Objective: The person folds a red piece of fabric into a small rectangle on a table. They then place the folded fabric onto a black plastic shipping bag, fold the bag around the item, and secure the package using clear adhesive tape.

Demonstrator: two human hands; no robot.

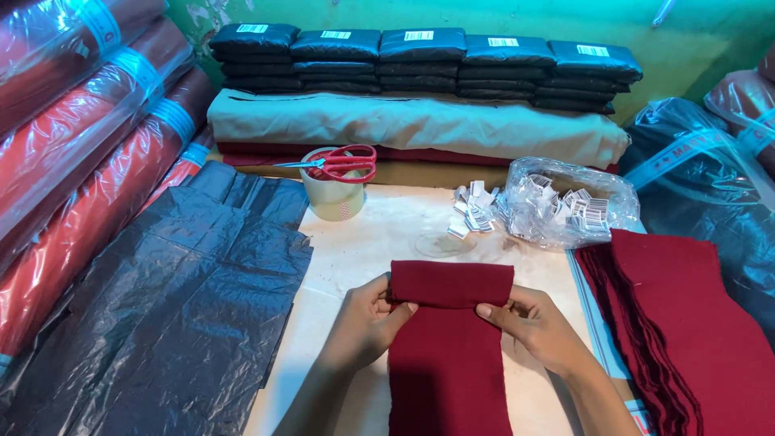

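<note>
Both our hands, left hand and right hand, pinch the folded top of the maroon cloth near the worktop's front edge; it looks soft, light, best gripped at its side edges.

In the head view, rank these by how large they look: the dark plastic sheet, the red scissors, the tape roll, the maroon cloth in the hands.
1. Dark plastic sheet, largest by far.
2. Maroon cloth, pinched by left hand and right hand.
3. Red scissors and tape roll: similar, not ranked.
</note>
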